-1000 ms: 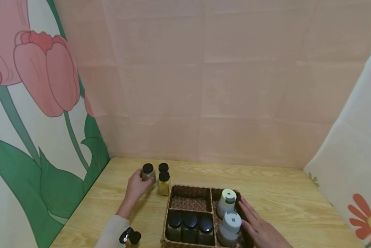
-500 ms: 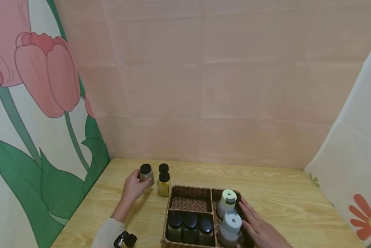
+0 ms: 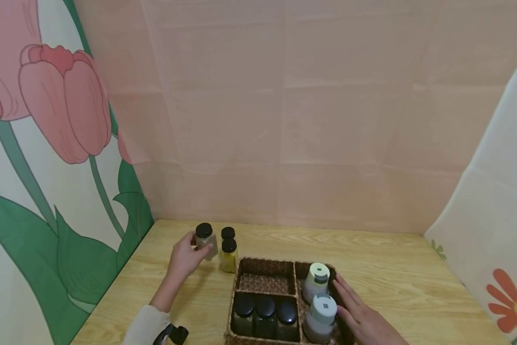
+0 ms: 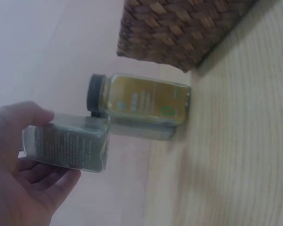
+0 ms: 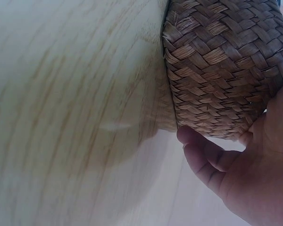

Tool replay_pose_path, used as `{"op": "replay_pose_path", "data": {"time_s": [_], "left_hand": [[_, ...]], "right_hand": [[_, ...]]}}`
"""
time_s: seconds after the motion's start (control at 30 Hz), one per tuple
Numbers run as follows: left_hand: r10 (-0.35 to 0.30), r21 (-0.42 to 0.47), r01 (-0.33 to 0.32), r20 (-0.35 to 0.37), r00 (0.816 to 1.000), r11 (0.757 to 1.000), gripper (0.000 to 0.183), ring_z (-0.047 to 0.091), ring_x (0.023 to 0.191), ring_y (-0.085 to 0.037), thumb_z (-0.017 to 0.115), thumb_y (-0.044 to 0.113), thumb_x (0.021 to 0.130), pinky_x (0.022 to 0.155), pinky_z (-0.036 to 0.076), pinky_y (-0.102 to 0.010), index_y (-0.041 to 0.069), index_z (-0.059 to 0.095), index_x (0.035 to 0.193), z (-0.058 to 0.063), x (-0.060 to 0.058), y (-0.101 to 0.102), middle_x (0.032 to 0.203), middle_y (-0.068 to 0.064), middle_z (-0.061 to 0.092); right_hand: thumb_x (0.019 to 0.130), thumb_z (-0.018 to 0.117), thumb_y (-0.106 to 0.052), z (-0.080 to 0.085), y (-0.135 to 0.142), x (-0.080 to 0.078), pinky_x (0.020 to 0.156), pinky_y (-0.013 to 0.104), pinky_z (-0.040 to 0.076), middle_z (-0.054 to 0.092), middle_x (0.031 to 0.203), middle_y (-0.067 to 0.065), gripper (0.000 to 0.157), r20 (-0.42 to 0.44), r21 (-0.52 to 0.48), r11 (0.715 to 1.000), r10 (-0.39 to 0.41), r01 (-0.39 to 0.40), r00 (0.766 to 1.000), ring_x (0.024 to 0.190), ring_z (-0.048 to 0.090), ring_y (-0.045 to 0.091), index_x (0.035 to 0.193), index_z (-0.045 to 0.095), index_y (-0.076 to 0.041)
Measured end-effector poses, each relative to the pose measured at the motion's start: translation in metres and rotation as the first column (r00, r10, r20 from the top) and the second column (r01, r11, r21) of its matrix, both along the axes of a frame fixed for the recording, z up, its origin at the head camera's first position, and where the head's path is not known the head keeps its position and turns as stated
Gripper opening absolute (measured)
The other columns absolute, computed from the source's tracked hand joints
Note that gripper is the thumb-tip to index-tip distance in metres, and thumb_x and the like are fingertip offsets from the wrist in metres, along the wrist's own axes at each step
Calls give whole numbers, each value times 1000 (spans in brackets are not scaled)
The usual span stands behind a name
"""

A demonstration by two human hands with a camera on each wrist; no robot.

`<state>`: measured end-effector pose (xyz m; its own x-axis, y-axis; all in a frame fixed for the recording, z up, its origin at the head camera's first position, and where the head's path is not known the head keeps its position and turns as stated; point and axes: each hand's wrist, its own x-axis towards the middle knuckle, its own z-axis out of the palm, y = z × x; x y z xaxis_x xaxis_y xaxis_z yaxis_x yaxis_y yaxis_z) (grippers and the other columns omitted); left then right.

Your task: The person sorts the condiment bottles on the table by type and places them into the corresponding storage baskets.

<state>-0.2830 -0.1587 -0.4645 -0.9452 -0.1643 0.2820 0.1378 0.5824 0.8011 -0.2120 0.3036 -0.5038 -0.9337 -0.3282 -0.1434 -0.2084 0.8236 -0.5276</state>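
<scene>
In the head view my left hand (image 3: pixel 186 256) grips a square glass spice jar (image 3: pixel 207 244) with a black lid, fingers and thumb around its sides. The left wrist view shows the greyish jar (image 4: pixel 68 146) raised off the table, with small print on its label. Just to its right stands a yellow spice jar (image 3: pixel 229 258), and behind that another black-lidded jar (image 3: pixel 228 233). My right hand (image 3: pixel 359 311) rests along the right side of a woven basket (image 3: pixel 264 260). In the right wrist view its fingers (image 5: pixel 203 153) lie extended against the weave.
The basket's front left compartment holds three dark-lidded jars (image 3: pixel 265 311). Two pale-capped bottles (image 3: pixel 319 282) stand in its right compartment. The back left compartment (image 3: pixel 264 282) shows its bare bottom. Wood-grain table (image 3: pixel 392 273) extends around the basket, up to a pink cloth backdrop (image 3: pixel 280 143).
My left hand has shifted slightly left and then lifted the spice jar, which now tilts a little. My right hand and the basket have stayed in place.
</scene>
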Motion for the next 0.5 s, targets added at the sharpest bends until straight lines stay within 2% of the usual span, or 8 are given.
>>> {"op": "replay_pose_path", "data": {"time_s": [0.17, 0.5], "left_hand": [[-17, 5, 17, -14, 1000, 1000, 51, 66, 107, -33, 79, 24, 89, 90, 59, -44, -3, 61, 127, 7, 4, 4, 112, -19, 68], [-24, 14, 25, -24, 999, 1000, 49, 65, 106, -30, 81, 25, 88, 90, 60, -44, 0, 63, 126, 14, 11, 10, 111, -15, 69]], "right_hand": [[105, 40, -57, 0, 0, 0, 98, 64, 47, 10, 170, 14, 77, -1, -3, 1000, 0, 0, 1000, 141, 40, 45, 163, 19, -11], [105, 41, -58, 0, 0, -1, 98, 65, 46, 10, 170, 14, 78, 13, -10, 1000, -8, 8, 1000, 140, 41, 47, 163, 20, -11]]}}
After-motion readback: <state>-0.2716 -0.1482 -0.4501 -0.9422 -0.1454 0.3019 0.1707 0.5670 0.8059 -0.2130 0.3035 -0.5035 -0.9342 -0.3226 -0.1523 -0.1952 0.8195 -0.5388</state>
